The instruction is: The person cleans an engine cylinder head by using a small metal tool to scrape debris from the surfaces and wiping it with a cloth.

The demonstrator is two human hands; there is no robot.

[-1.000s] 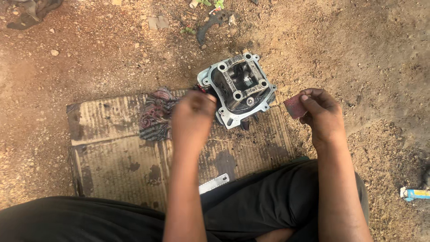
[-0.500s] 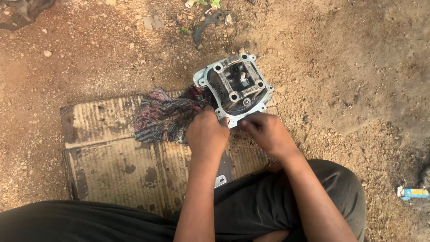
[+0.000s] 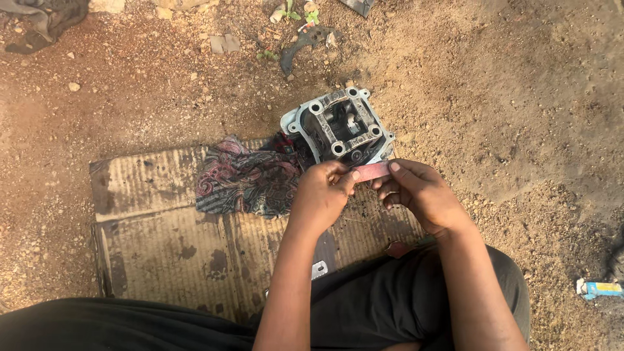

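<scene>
I see my left hand [image 3: 323, 195] and right hand [image 3: 419, 195] close together, both pinching one small reddish strip [image 3: 372, 171] between fingertips, its long axis running left to right. One metal engine head [image 3: 339, 127] lies just beyond them on the dirt (right hand slightly nearer), beside one patterned rag [image 3: 244, 177] on the cardboard [image 3: 162, 240]

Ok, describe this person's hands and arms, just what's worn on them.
Both forearms are bare: no sleeves, gloves, watch or rings show. The left hand and right hand look smudged with dark grime at the fingers. Black trousers cover the legs below.
</scene>
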